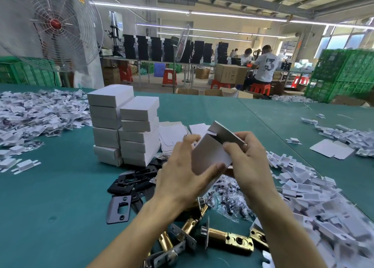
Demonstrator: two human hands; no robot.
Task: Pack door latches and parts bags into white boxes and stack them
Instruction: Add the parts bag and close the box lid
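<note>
Both hands hold a white box (210, 154) in the air above the green table (50, 186), just in front of the person. The left hand (182, 170) grips it from the left, thumb stretched along the lower edge and fingers (190, 140) curled over the upper corner. The right hand (249, 166) pinches the box's right side, its fingers bent at the open end, where a flap (224, 133) stands up. Whether anything is inside the box is hard to tell from this angle.

Below the hands lie brass latches (228, 239) with steel faceplates, and a heap of clear parts bags (228, 199) sits just beside them under the right wrist. Black plates (131, 181) lie to the left of the wrists. Behind these, two stacks of closed boxes (123, 130) stand side by side, touching, with flat box blanks (174, 136) lying next to them. Piles of white plastic pieces (313, 197) spread along the right edge and the far left of the table.
</note>
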